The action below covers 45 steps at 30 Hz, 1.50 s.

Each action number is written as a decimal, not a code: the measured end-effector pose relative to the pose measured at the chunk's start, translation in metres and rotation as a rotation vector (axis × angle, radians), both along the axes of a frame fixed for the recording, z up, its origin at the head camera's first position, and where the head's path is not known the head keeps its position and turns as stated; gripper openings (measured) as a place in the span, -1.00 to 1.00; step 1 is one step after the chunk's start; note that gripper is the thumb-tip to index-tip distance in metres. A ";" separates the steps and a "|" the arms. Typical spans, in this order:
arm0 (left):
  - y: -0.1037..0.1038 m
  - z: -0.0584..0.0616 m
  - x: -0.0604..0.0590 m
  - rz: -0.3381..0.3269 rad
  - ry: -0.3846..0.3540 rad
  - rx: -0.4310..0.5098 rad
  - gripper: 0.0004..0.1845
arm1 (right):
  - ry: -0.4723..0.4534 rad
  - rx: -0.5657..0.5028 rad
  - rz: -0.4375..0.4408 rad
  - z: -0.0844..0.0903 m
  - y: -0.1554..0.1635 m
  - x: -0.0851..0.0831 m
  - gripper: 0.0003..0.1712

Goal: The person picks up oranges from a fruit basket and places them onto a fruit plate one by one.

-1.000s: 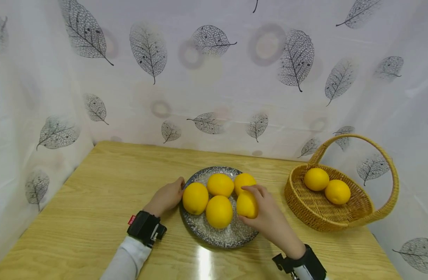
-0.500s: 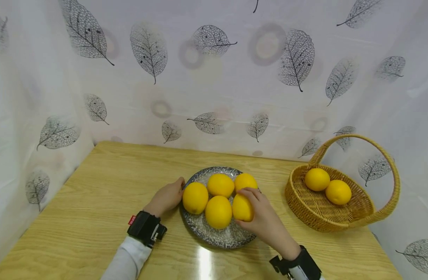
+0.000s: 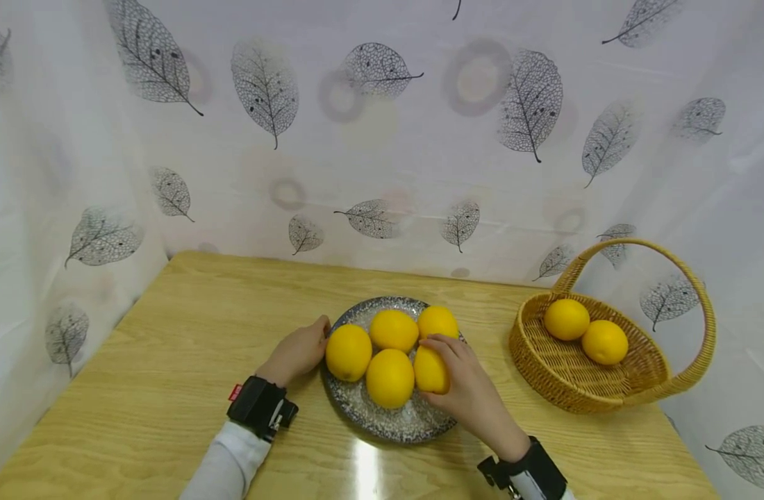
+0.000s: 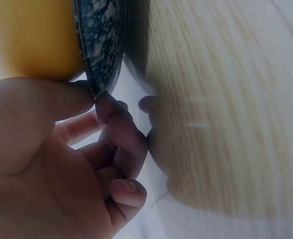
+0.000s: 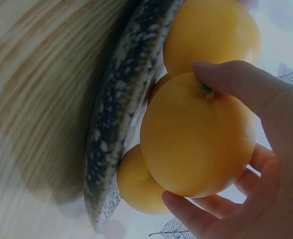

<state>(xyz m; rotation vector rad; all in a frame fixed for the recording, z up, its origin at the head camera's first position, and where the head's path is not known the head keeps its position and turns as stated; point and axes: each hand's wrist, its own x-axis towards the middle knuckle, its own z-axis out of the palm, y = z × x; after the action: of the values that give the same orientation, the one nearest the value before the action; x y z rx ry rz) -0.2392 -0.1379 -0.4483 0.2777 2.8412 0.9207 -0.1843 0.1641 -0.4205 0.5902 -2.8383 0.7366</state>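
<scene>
An orange (image 3: 430,370) is gripped on the speckled plate (image 3: 382,423).
It is clasped by the right hand (image 3: 466,389) at the plate's right side; the plate's left rim is pinched by the left hand (image 3: 296,353).

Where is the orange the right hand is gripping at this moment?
In the head view, the gripped orange sits at the right side of the speckled plate, held by the right hand, beside the front-middle orange.

On the bench (image 3: 188,333), a plate (image 3: 363,410) holding five oranges (image 3: 389,377) sits left of a basket (image 3: 544,375) holding two more.
</scene>
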 end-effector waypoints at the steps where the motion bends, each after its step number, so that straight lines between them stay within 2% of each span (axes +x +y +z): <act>1: 0.000 0.000 0.000 0.000 -0.001 0.000 -0.84 | -0.003 -0.003 0.000 -0.001 0.000 0.000 -0.10; 8: 0.000 0.000 0.001 0.002 -0.006 -0.004 -0.85 | -0.012 -0.006 0.004 -0.008 -0.001 -0.002 -0.08; 13: 0.000 -0.001 0.000 0.006 -0.010 -0.001 -0.84 | 0.024 -0.006 0.018 -0.011 0.000 -0.002 -0.10; 45: 0.000 -0.001 -0.002 0.023 -0.044 0.002 -0.81 | 0.080 -0.008 0.077 -0.005 0.001 -0.002 -0.12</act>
<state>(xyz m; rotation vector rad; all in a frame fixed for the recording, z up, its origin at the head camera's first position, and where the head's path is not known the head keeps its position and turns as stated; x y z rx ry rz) -0.2415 -0.1378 -0.4493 0.2232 2.8091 0.9217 -0.1865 0.1653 -0.4255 0.7148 -2.7515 0.7200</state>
